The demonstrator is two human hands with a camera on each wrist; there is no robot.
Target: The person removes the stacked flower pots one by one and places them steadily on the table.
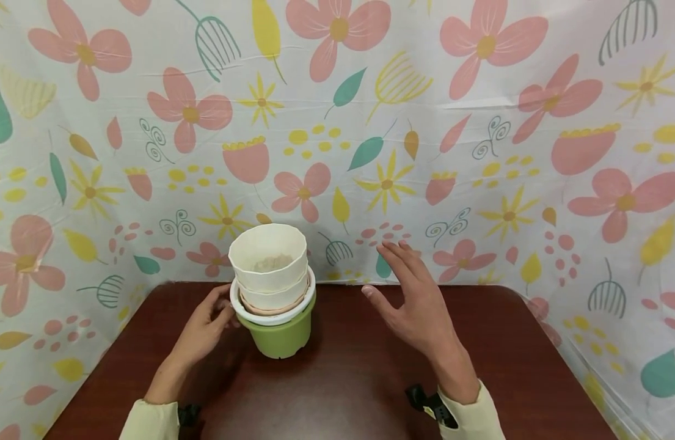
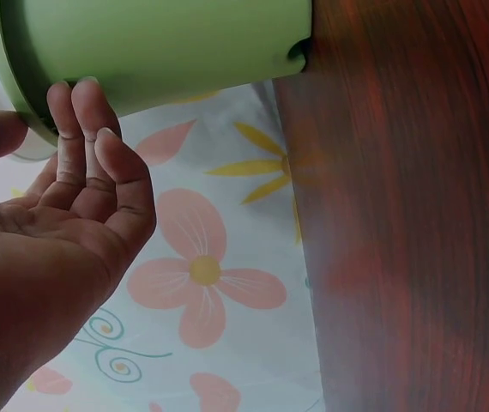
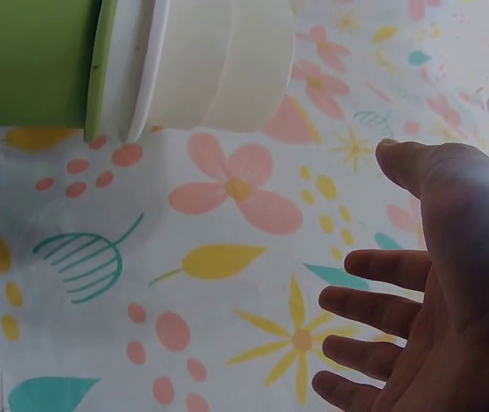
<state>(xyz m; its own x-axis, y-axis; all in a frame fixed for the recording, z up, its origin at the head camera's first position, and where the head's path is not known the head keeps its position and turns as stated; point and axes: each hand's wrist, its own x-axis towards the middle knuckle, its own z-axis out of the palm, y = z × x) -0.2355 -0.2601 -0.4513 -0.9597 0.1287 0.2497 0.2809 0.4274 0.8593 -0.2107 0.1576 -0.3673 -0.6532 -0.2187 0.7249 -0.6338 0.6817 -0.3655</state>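
A dark reddish-brown, wood-grain table (image 1: 337, 385) with rounded far corners stands against a white patterned sheet (image 1: 337, 140). The sheet fills the background and both sides, faintly creased, printed with large pink flowers (image 1: 486, 46), yellow starry blooms (image 1: 387, 183) and teal leaves (image 1: 348, 88). Soft light leaves a pale sheen on the tabletop.
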